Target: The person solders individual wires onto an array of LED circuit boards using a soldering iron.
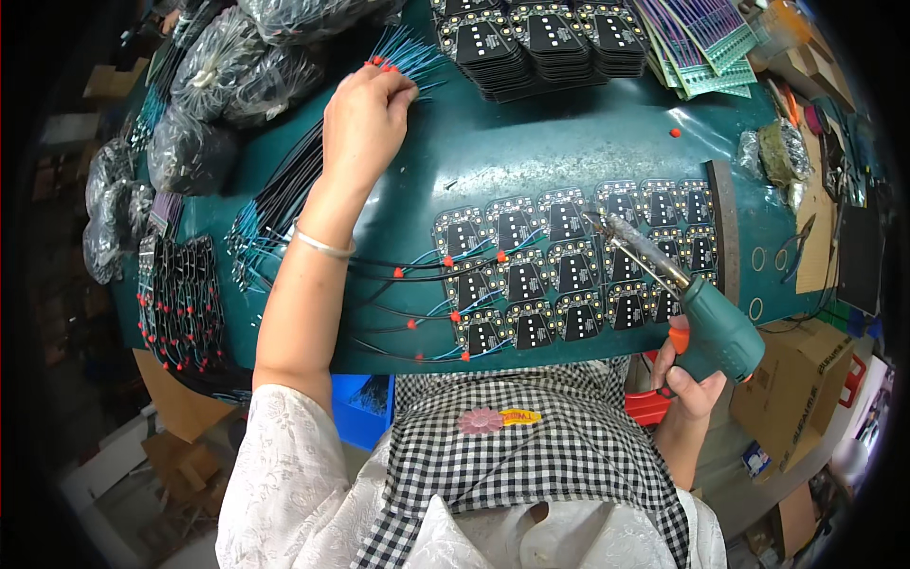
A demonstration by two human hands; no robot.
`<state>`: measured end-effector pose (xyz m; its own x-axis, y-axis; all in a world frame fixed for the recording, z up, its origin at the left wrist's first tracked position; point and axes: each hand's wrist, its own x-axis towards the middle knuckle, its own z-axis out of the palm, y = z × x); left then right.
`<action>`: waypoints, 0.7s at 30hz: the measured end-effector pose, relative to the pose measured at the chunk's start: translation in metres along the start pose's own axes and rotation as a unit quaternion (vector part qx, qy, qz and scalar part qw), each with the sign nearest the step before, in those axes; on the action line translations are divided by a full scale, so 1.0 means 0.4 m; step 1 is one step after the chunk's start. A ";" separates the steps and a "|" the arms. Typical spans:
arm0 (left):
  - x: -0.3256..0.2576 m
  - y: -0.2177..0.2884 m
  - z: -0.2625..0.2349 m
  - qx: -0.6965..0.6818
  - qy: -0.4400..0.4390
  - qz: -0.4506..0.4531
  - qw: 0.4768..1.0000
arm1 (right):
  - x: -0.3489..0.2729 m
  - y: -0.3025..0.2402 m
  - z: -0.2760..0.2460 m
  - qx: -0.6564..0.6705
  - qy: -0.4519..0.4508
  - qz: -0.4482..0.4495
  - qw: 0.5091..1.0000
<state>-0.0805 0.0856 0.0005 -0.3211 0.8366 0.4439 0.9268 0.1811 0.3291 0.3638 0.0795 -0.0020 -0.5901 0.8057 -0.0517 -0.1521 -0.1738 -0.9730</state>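
My left hand (365,119) is closed in a pinch at the far end of a bundle of black cables (296,171) with blue wire ends (406,52) and red bits. How many wires sit between its fingertips is hidden. My right hand (694,387) grips a green soldering gun (722,332) with an orange trigger. Its metal tip points left, over a panel of black circuit boards (580,316) laid in rows. Several black cables with blue ends and red pieces (455,316) run onto the boards at the panel's left side.
Stacks of black boards (555,57) and green strip boards (706,47) stand at the back. Plastic-wrapped bundles (223,66) lie at far left, above hanging cable bundles (180,294). A dark metal bar (723,228) borders the panel's right edge. Pliers (799,248) and a cardboard box (791,394) are right.
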 end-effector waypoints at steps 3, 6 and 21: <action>0.022 0.006 0.043 0.086 -0.008 0.026 0.996 | -0.017 0.005 0.002 0.001 0.026 0.008 1.000; 0.030 0.004 0.048 0.109 -0.006 0.054 0.993 | -0.025 0.008 -0.002 -0.001 0.058 0.007 0.998; -0.288 0.344 -0.056 -0.283 -0.250 -0.081 0.922 | -0.100 0.024 -0.067 -0.034 -0.059 0.014 0.998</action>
<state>0.0796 0.0028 0.0133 -0.1853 0.9818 -0.0426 0.5790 0.1441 0.8025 0.4073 0.0608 -0.0151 -0.6831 0.7282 -0.0554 -0.0826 -0.1524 -0.9849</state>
